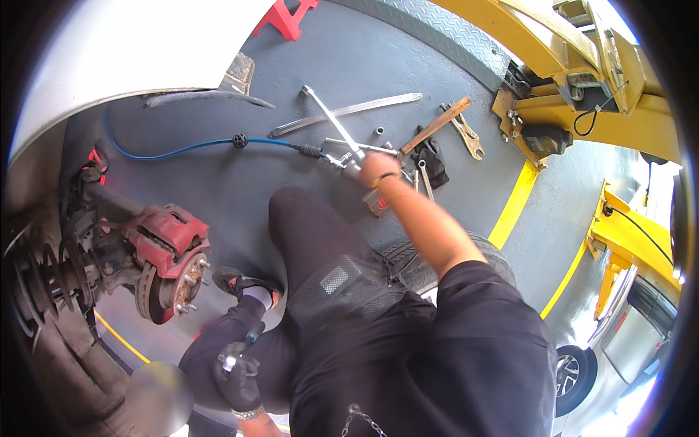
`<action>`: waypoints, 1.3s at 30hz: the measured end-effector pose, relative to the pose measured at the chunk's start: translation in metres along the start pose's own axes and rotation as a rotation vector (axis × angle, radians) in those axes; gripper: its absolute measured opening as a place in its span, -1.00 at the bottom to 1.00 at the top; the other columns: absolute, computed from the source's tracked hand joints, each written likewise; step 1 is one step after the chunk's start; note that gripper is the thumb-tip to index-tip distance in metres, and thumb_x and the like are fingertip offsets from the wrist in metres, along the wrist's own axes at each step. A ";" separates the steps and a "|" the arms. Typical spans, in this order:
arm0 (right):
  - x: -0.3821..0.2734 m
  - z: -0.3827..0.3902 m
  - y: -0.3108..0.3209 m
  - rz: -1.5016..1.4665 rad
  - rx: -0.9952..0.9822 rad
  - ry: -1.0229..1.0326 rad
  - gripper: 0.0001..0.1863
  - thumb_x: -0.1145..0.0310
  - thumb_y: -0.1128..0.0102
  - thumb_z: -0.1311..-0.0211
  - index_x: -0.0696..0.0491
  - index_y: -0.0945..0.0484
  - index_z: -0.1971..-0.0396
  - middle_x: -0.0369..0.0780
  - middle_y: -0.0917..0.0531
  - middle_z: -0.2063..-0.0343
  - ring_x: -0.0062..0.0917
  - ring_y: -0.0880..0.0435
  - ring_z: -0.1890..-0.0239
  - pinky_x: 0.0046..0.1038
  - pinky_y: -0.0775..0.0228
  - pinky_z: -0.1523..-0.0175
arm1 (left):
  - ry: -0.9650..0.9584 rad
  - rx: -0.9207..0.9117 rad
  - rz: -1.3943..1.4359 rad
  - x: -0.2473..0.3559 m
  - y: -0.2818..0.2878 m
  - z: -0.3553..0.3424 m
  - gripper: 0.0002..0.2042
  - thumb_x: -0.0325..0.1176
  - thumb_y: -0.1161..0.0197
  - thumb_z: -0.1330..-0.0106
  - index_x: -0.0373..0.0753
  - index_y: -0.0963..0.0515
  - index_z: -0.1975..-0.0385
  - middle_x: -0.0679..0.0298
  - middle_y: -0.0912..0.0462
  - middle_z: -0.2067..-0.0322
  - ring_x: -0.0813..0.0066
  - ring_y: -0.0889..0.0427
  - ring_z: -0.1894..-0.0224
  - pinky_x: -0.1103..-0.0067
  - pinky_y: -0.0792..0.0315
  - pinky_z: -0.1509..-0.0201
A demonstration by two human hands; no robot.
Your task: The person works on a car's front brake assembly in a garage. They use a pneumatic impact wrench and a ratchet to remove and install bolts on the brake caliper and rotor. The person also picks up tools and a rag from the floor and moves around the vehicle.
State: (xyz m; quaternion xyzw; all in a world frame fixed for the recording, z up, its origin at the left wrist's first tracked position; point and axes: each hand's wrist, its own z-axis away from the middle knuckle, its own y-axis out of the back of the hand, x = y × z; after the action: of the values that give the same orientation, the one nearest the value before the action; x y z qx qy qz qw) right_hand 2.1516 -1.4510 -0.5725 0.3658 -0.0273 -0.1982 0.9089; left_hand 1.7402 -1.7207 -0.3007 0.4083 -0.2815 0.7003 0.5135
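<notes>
My right hand (pixel 380 169), bare and blurred, reaches down among tools on the floor. It is over the end of a long silver bar (pixel 331 116), beside the metal fitting (pixel 335 160) of a blue air hose (pixel 186 148). Its fingers are hidden. Close by lie a wood-handled hammer (pixel 437 125), wrenches (pixel 466 132), a black glove (pixel 432 162), a small socket (pixel 379 131) and a red-and-dark object (pixel 376 203). My left hand (pixel 239 379), in a dark glove, rests by my left leg. Its fingers are curled round a small shiny metal piece (pixel 229 362).
To the left, a raised car's wheel hub shows a red brake caliper (pixel 166 234), brake disc (pixel 171 288) and coil spring (pixel 54 273). A tire (pixel 488 255) lies by my right side. Yellow lift arms (pixel 604 109) stand right. Another person's blurred head (pixel 156 399) is at lower left.
</notes>
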 end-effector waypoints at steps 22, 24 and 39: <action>-0.035 0.184 0.062 -0.517 0.531 1.027 -0.75 0.40 -0.34 -0.11 0.13 -0.59 0.21 -0.07 -0.59 0.11 -0.13 -0.60 0.03 -0.22 -0.47 -0.05 | -0.298 0.009 -0.455 0.069 -0.096 0.008 -0.76 -0.50 -0.38 -0.23 -0.39 -0.64 0.12 0.27 -0.73 0.24 0.63 -0.64 0.22 0.61 -0.53 0.08; -0.062 0.241 0.086 -0.538 0.328 1.405 -0.57 0.29 -0.44 -0.02 0.13 -0.59 0.09 -0.06 -0.57 0.00 -0.10 -0.55 -0.12 -0.16 -0.42 -0.18 | -0.554 -0.086 -0.550 0.102 -0.111 0.013 -0.73 -0.45 -0.46 -0.16 -0.27 -0.67 0.13 0.20 -0.75 0.34 0.55 -0.67 0.42 0.59 -0.54 0.30; 0.018 0.104 0.049 -0.377 0.517 0.720 -0.62 0.21 -0.26 -0.29 0.26 -0.52 0.52 0.10 -0.59 0.59 0.00 -0.59 0.52 -0.13 -0.35 0.38 | -0.320 -0.017 0.634 0.058 -0.006 0.042 -0.43 -0.50 -0.21 -0.24 -0.35 -0.25 -0.29 0.21 -0.54 0.39 0.22 -0.61 0.27 0.33 -0.54 0.09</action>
State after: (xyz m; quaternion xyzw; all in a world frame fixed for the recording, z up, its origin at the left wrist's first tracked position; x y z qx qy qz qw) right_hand 2.1645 -1.4941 -0.4652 0.6239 0.3073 -0.2071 0.6881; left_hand 1.7500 -1.7246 -0.2292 0.4011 -0.4769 0.7496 0.2232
